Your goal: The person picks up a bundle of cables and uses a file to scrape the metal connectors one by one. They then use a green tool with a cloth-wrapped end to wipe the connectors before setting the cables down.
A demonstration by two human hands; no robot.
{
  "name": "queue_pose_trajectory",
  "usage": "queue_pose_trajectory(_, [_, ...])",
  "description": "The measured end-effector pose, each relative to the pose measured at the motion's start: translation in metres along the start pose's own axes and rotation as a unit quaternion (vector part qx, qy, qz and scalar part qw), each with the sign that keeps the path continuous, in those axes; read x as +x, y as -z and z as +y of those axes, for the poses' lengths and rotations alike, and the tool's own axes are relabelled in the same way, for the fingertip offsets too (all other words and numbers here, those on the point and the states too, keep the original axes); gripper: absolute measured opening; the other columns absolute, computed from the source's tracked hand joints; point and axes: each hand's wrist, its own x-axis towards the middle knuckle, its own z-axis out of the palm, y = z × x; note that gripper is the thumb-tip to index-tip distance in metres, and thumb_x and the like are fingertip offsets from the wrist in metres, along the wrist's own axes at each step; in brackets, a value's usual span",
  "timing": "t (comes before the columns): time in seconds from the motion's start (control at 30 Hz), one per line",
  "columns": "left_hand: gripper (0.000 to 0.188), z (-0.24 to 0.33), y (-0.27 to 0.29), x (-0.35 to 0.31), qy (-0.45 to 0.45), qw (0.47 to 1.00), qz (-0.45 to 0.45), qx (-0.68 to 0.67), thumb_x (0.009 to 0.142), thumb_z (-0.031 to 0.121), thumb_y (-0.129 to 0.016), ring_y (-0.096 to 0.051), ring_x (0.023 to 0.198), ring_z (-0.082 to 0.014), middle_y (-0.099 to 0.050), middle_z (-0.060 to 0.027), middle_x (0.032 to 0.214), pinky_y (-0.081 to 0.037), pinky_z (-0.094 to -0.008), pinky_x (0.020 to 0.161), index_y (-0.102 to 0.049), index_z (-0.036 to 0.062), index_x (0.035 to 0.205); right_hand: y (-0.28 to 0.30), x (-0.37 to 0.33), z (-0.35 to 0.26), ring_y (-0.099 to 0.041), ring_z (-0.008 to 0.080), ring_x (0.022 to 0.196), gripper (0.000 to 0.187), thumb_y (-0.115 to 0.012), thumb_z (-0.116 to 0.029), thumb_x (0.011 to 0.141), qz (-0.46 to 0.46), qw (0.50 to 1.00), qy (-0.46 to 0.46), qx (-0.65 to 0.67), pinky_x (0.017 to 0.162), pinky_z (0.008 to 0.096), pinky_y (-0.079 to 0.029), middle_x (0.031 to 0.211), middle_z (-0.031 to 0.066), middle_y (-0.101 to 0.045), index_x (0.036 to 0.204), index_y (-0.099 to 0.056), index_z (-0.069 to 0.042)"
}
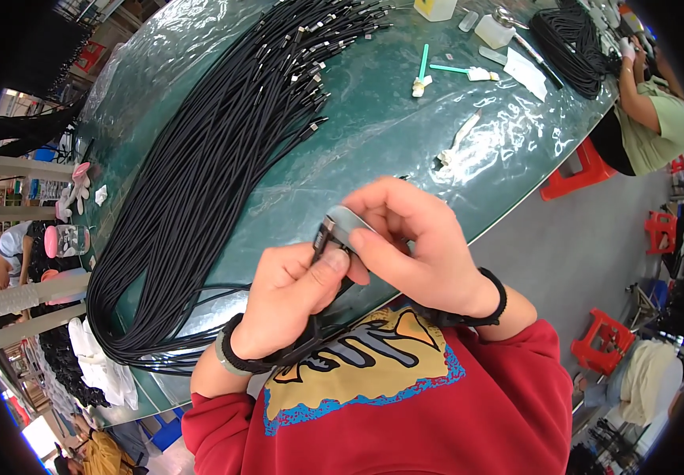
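A worker in a red sweatshirt (405, 419) bends over a green desk (405, 134), both hands meeting just above its near edge. The left hand (290, 305) pinches a black cable end (324, 241) between thumb and fingers, closed firmly on it; the right hand (417, 241) closes its fingers on a small grey flat piece (347, 219) touching the connector tip. Done well, judging by the grip, this step calls for a steady left-hand hold close to the tip while the right hand works the grey piece squarely against it.

Left of the hands, a thick bundle of black cables (199, 182) fans across the desk, its silver-tipped ends (318, 47) spread at the far side. Beyond the hands lie a white scrap (459, 138), two teal-handled swabs (421, 71), a white sheet (527, 74), small clear plastic bottles (491, 32) and a second black cable coil (571, 43). At the desk's far right, another person in a green shirt (659, 119) sits working, red plastic stools (579, 170) standing beside the desk.
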Motion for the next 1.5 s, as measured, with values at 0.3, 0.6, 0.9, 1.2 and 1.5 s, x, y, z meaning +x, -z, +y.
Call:
queue_pose_trajectory(0.3, [0.031,0.002,-0.004,0.0,-0.002,0.999,0.026,0.023,0.087,0.018,-0.045,-0.022,0.039,-0.0023,-0.032,0.0053,0.046,-0.014,-0.0212,0.039,-0.054,-0.0088,0.074,-0.007,0.019,0.01,-0.043,-0.0007,0.058,0.017,-0.049,-0.002,0.083,0.079,0.992,0.059,0.078,0.049,0.0139,-0.033,0.07,-0.002,-0.051,0.1,-0.048,0.002])
queue_pose_trajectory(0.6, [0.03,0.005,-0.015,-0.001,-0.041,0.995,0.026,0.089,0.087,0.018,-0.044,-0.023,0.04,-0.0027,-0.031,0.005,0.047,-0.015,-0.021,0.039,-0.054,-0.009,0.075,-0.006,0.032,0.006,-0.047,0.001,0.064,0.018,-0.05,-0.008,0.084,0.072,0.997,0.024,0.03,0.054,0.0152,-0.038,0.076,-0.0004,-0.052,0.1,-0.049,0.002])
queue_pose_trajectory(0.9, [0.022,-0.001,-0.001,0.0,-0.004,0.997,0.015,-0.079,0.088,0.015,-0.045,-0.027,0.047,-0.0011,-0.037,0.0066,0.055,-0.019,-0.018,0.043,-0.056,-0.0039,0.089,0.005,0.008,0.016,-0.052,0.0058,0.078,0.019,-0.052,-0.006,0.083,0.082,0.977,0.036,0.194,0.066,0.0191,-0.042,0.08,0.0015,-0.052,0.099,-0.051,0.003])
queue_pose_trajectory(1.2, [0.019,0.002,-0.002,-0.005,-0.021,0.999,0.044,0.001,0.087,0.012,-0.047,-0.032,0.05,-0.0006,-0.042,0.0062,0.058,-0.024,-0.0165,0.045,-0.058,-0.0037,0.086,0.004,-0.008,0.015,-0.043,0.0019,0.065,0.018,-0.051,-0.002,0.082,0.048,0.995,0.054,0.063,0.055,0.0168,-0.035,0.08,0.0006,-0.048,0.1,-0.051,0.004])
queue_pose_trajectory(1.5, [0.015,0.001,-0.014,-0.008,-0.038,0.99,0.064,0.119,0.085,0.007,-0.048,-0.039,0.059,-0.001,-0.051,0.0046,0.065,-0.033,-0.0154,0.053,-0.059,-0.0035,0.086,-0.005,0.027,0.011,-0.036,-0.0014,0.052,0.015,-0.051,-0.003,0.082,0.102,0.989,0.056,0.088,0.045,0.0146,-0.029,0.061,-0.0055,-0.043,0.096,-0.051,0.003])
